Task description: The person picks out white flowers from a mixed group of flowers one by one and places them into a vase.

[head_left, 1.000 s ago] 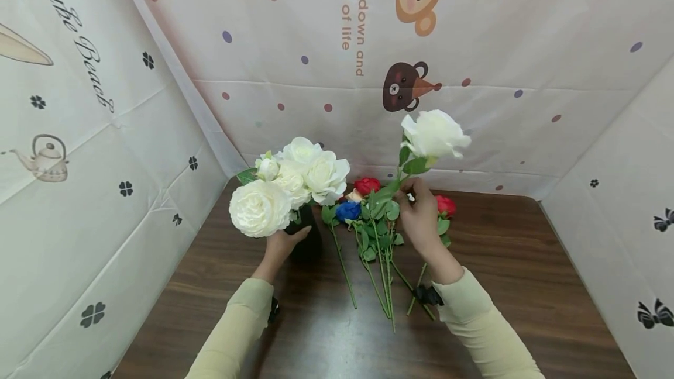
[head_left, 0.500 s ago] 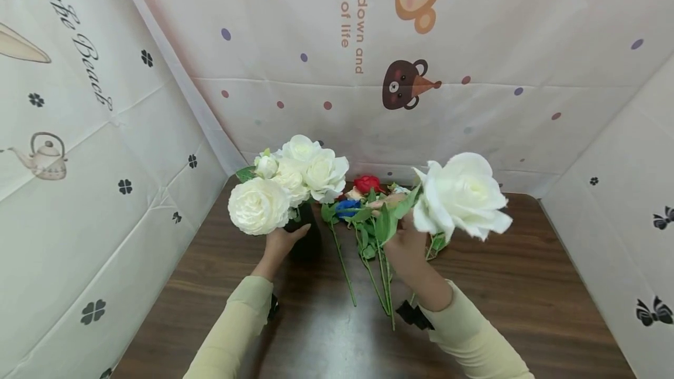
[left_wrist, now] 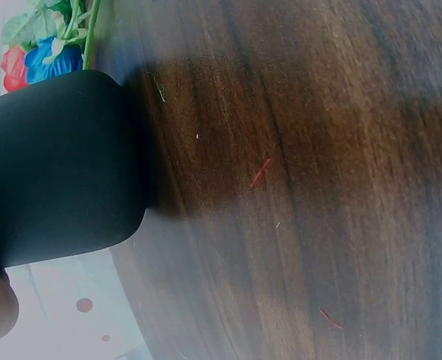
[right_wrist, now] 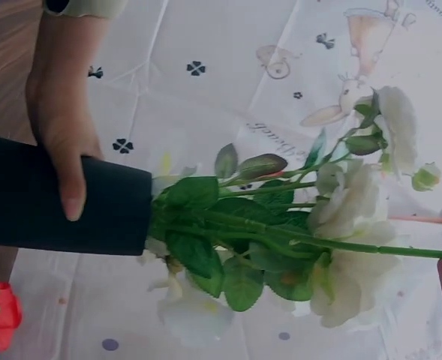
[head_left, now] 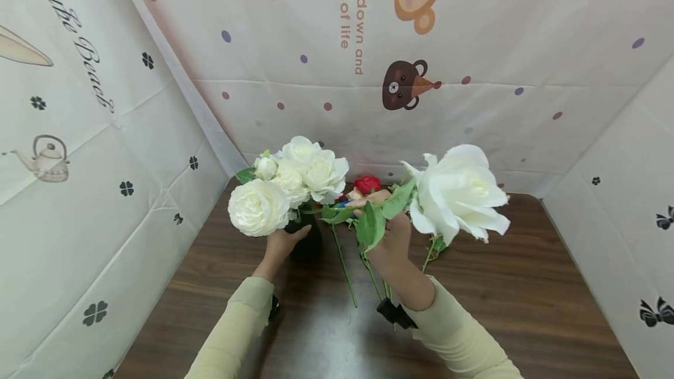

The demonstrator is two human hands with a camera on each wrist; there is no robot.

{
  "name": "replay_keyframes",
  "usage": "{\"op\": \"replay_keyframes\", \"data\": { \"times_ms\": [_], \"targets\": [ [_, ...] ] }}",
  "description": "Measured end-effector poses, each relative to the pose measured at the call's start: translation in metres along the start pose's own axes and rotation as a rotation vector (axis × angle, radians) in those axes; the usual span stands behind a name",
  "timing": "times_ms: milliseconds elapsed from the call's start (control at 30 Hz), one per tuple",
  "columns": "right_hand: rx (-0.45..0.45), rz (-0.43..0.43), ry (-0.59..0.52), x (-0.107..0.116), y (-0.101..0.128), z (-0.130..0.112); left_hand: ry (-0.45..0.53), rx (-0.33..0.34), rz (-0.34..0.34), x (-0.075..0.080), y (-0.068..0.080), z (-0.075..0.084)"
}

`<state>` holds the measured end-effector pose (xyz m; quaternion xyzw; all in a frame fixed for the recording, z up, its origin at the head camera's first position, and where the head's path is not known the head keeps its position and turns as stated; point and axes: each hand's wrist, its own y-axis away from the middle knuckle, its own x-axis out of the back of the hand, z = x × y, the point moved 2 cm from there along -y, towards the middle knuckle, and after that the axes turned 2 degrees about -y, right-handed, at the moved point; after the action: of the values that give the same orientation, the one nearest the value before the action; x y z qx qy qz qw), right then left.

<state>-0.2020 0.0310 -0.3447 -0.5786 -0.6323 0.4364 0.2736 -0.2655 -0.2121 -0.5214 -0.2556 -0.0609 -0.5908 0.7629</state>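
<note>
Right hand gripping white rose, stem level, bloom rightward

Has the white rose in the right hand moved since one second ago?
Yes. The white rose swung right and down, away from the brown bear print on the backdrop.

A white rose held beside a black vase of white flowers.

The rose is a large, open white bloom on a green leafy stem, tilted so its head leans right and toward the viewer, raised above the tabletop at centre right. The matte black vase stands upright at centre left, gripped near its base, with several white blooms and green leaves crowding its mouth.
</note>
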Motion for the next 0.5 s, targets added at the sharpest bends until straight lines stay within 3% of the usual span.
{"op": "replay_keyframes", "data": {
  "times_ms": [67,200,300,500],
  "targets": [
    [0.038,0.027,0.146,0.0000,-0.0042,-0.0014,0.010,-0.009,0.004,-0.0002,-0.0017,0.0011],
    [0.011,0.029,0.221,-0.0018,-0.0061,-0.0017,0.016,-0.007,0.007,-0.0002,-0.0050,0.0032],
    [-0.012,0.026,0.243,-0.0037,-0.0035,0.0005,0.020,0.007,0.009,0.0000,-0.0049,0.0039],
    [0.028,0.015,0.260,-0.0045,-0.0018,0.0023,0.027,0.033,0.025,0.0000,-0.0002,0.0038]
  ]
}}
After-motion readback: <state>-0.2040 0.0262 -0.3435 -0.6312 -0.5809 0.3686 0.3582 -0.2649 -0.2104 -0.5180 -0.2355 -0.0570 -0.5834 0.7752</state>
